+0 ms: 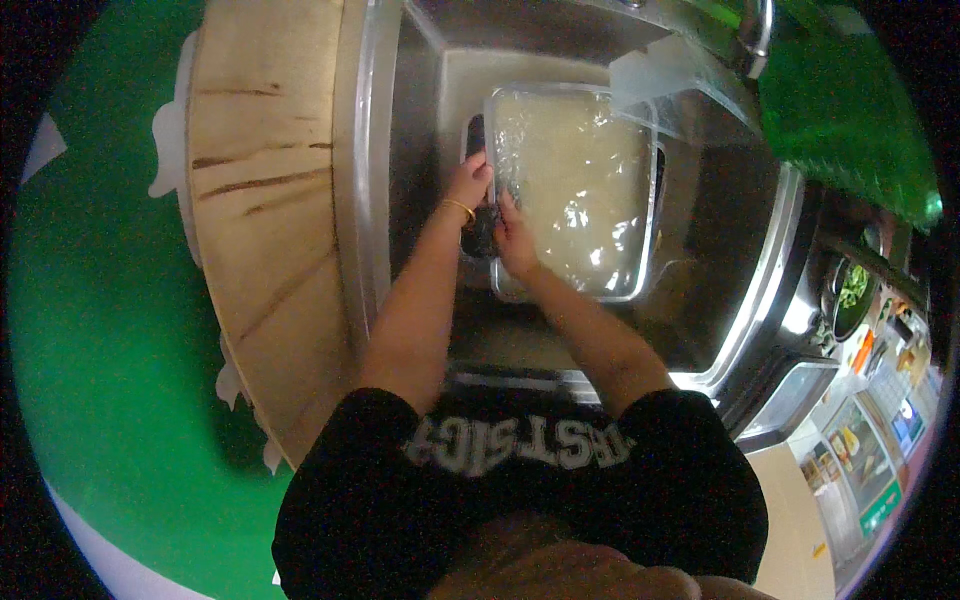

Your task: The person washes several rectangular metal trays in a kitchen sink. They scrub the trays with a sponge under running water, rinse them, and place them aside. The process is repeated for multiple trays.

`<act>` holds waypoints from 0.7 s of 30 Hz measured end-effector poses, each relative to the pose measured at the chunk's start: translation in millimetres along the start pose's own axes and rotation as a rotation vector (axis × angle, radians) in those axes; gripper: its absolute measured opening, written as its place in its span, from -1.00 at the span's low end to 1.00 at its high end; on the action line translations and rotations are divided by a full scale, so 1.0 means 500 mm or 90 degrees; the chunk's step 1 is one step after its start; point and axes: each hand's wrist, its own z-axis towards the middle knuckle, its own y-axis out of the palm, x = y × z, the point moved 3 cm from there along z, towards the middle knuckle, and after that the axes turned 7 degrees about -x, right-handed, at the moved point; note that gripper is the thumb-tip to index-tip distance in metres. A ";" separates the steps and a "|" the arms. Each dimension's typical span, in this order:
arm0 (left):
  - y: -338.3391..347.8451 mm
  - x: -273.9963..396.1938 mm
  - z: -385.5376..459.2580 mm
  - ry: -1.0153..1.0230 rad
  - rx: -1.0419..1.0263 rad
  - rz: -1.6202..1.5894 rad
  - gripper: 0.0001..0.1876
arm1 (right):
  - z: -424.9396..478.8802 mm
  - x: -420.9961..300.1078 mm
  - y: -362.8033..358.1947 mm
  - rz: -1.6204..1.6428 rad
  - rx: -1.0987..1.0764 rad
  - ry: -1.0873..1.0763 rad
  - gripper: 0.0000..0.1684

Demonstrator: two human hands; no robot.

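Observation:
In the head view a clear rectangular tub (577,187) filled with pale, cloudy liquid stands in a metal sink (450,75). Behind its left side lies a black container or tray (478,240), partly hidden by the tub. My left hand (474,176), with a gold bracelet at the wrist, is at the tub's left edge, over the dark container. My right hand (516,236) lies at the same edge, a little nearer to me. The fingertips of both hands are partly hidden, so whether they grip anything is unclear.
A clear plastic sheet or lid (652,82) overlaps the tub's far right corner. The faucet (761,37) is at the upper right. A wooden board (262,165) borders the sink's left side. Right of the sink are a bowl of green vegetables (853,292) and a dark-rimmed tray (791,397).

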 end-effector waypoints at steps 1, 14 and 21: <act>0.008 0.032 -0.010 -0.045 0.011 -0.018 -0.64 | -0.027 0.015 0.003 -0.076 0.027 -0.041 -0.41; 0.049 0.112 -0.054 -0.018 0.248 0.282 -0.82 | -0.169 0.125 0.011 -1.022 -0.103 -0.030 -0.45; 0.086 0.111 -0.059 -0.088 0.305 0.294 -0.81 | -0.206 0.077 -0.122 -0.982 -0.265 -0.237 -0.69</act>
